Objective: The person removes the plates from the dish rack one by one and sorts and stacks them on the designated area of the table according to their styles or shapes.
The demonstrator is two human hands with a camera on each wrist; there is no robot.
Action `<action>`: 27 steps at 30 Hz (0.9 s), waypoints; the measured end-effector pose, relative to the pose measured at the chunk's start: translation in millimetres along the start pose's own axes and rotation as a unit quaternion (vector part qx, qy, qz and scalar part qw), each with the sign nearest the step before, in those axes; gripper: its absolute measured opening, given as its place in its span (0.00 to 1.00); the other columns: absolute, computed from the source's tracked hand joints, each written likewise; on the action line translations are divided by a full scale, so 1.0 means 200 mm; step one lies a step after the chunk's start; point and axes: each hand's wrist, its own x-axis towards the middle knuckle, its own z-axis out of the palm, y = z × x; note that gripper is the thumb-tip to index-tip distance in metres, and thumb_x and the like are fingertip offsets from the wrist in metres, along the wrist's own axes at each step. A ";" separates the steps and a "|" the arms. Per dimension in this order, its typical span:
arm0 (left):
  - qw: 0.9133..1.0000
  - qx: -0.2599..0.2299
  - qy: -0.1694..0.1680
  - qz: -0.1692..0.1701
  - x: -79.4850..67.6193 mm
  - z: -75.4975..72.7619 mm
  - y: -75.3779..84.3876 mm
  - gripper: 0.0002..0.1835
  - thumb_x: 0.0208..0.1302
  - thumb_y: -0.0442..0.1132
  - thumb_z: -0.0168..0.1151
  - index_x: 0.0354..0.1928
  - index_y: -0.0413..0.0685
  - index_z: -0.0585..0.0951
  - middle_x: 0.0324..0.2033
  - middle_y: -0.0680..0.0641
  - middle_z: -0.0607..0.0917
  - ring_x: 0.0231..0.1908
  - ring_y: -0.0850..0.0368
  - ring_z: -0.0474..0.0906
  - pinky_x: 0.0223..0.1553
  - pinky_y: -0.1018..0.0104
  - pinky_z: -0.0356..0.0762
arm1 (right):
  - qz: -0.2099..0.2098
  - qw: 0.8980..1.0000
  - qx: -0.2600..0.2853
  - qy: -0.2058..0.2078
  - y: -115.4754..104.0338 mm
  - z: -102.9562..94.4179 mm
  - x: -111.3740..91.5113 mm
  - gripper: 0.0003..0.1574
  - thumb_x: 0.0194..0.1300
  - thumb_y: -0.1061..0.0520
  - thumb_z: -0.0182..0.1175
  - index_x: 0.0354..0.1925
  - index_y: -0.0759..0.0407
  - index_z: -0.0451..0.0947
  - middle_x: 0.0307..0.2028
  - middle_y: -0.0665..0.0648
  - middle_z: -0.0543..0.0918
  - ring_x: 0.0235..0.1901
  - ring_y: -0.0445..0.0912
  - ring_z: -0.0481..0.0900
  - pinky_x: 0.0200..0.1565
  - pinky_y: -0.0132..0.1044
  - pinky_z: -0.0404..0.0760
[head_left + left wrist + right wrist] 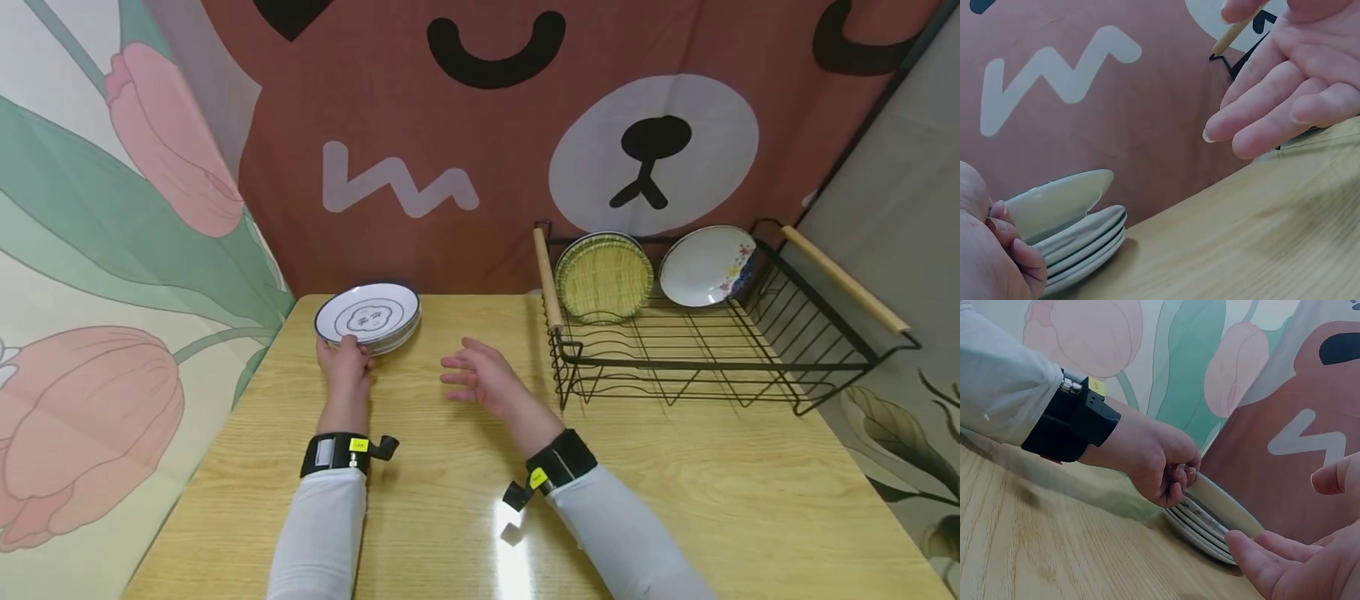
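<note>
A stack of white plates lies at the back left of the table. My left hand pinches the near rim of the top plate, thumb above and curled fingers below. In the left wrist view that top plate is tilted, its edge raised off the stacked plates beneath. My right hand hovers to the right of the stack, palm turned toward it, fingers spread and holding nothing. In the right wrist view the fingers of the right hand overlap the stack's near side.
A black wire dish rack with wooden handles stands at the back right. In it a green woven-patterned plate and a white floral plate lean upright at the rear. Behind the wooden table hangs a brown printed cloth.
</note>
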 end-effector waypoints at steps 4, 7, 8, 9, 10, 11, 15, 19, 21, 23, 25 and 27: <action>1.000 -0.006 0.001 -0.005 0.02 -0.01 -0.02 0.45 0.72 0.29 0.45 0.82 0.72 0.43 0.66 0.43 0.72 0.23 0.62 0.67 0.19 0.72 0.63 | 0.005 1.000 0.000 0.004 0.01 -0.01 0.01 0.48 0.75 0.54 0.51 0.83 0.53 0.40 0.73 0.69 0.69 0.70 0.65 0.72 0.64 0.58 0.77; 1.000 -0.004 0.002 -0.014 0.02 -0.02 -0.03 0.46 0.73 0.29 0.45 0.82 0.73 0.42 0.64 0.44 0.73 0.24 0.61 0.66 0.19 0.72 0.63 | 0.009 1.000 -0.002 0.008 0.02 -0.01 0.01 0.48 0.75 0.54 0.51 0.83 0.53 0.40 0.72 0.68 0.71 0.70 0.65 0.72 0.64 0.57 0.78; 1.000 -0.002 0.003 -0.016 0.02 -0.02 -0.03 0.46 0.73 0.29 0.45 0.82 0.74 0.41 0.62 0.45 0.74 0.24 0.61 0.66 0.19 0.72 0.63 | 0.010 1.000 -0.002 0.009 0.02 -0.01 0.01 0.48 0.75 0.54 0.51 0.83 0.53 0.40 0.72 0.67 0.72 0.70 0.65 0.72 0.64 0.57 0.77; 1.000 0.002 0.005 -0.019 0.02 -0.03 -0.03 0.46 0.73 0.29 0.45 0.82 0.74 0.41 0.58 0.46 0.75 0.23 0.62 0.67 0.19 0.71 0.63 | 0.011 1.000 -0.003 0.010 0.02 -0.01 0.01 0.48 0.75 0.54 0.51 0.83 0.53 0.40 0.72 0.67 0.72 0.70 0.65 0.72 0.64 0.58 0.77; 1.000 0.006 0.007 -0.021 0.03 -0.03 -0.04 0.46 0.73 0.30 0.46 0.82 0.74 0.41 0.53 0.47 0.76 0.23 0.62 0.67 0.19 0.71 0.63 | 0.011 1.000 -0.003 0.011 0.02 -0.01 0.01 0.48 0.75 0.54 0.51 0.83 0.53 0.40 0.71 0.67 0.72 0.70 0.65 0.72 0.64 0.58 0.77; 1.000 0.010 0.008 -0.022 0.03 -0.03 -0.04 0.46 0.73 0.30 0.46 0.82 0.75 0.41 0.49 0.47 0.77 0.22 0.62 0.67 0.19 0.71 0.63 | 0.011 1.000 -0.004 0.011 0.02 -0.01 0.00 0.48 0.75 0.54 0.50 0.83 0.53 0.40 0.71 0.67 0.72 0.70 0.66 0.72 0.64 0.58 0.76; 1.000 0.021 0.009 -0.019 0.04 -0.03 -0.05 0.45 0.74 0.31 0.46 0.82 0.76 0.41 0.35 0.50 0.76 0.21 0.63 0.67 0.19 0.72 0.64 | 0.010 1.000 -0.001 0.012 0.01 -0.01 0.00 0.47 0.76 0.54 0.50 0.83 0.53 0.40 0.72 0.67 0.72 0.70 0.66 0.72 0.65 0.59 0.76; 0.999 0.030 0.008 -0.017 0.04 -0.03 -0.06 0.45 0.74 0.31 0.46 0.82 0.77 0.41 0.31 0.51 0.75 0.21 0.63 0.67 0.19 0.72 0.65 | 0.006 1.000 -0.007 0.012 0.01 -0.01 0.00 0.47 0.76 0.55 0.50 0.83 0.54 0.40 0.71 0.68 0.72 0.69 0.66 0.73 0.62 0.57 0.79; 0.999 0.039 0.008 -0.020 0.05 -0.03 -0.07 0.45 0.75 0.31 0.47 0.82 0.78 0.41 0.30 0.52 0.74 0.21 0.63 0.67 0.19 0.72 0.65 | 0.003 1.000 -0.011 0.011 0.01 -0.01 0.00 0.47 0.76 0.55 0.49 0.83 0.55 0.40 0.71 0.69 0.72 0.69 0.66 0.73 0.61 0.57 0.80; 0.998 0.051 0.008 -0.024 0.05 -0.04 -0.07 0.45 0.75 0.32 0.47 0.82 0.78 0.41 0.28 0.52 0.75 0.20 0.62 0.67 0.18 0.72 0.65 | 0.003 1.000 -0.010 0.011 0.02 -0.01 0.00 0.47 0.76 0.55 0.49 0.83 0.55 0.40 0.71 0.69 0.72 0.68 0.66 0.74 0.61 0.57 0.81; 0.998 0.063 0.006 -0.028 0.05 -0.04 -0.07 0.45 0.75 0.33 0.48 0.82 0.79 0.41 0.27 0.53 0.74 0.19 0.63 0.67 0.18 0.72 0.66 | 0.002 1.000 -0.012 0.011 0.02 -0.02 0.00 0.46 0.77 0.55 0.49 0.83 0.55 0.40 0.71 0.69 0.72 0.68 0.66 0.74 0.60 0.56 0.81; 0.997 0.071 0.003 -0.031 0.05 -0.04 -0.07 0.44 0.76 0.34 0.49 0.82 0.78 0.42 0.25 0.53 0.74 0.18 0.63 0.66 0.18 0.72 0.66 | 0.001 1.000 -0.015 0.012 0.02 -0.02 0.00 0.46 0.77 0.54 0.49 0.83 0.55 0.40 0.71 0.69 0.73 0.68 0.66 0.74 0.59 0.56 0.82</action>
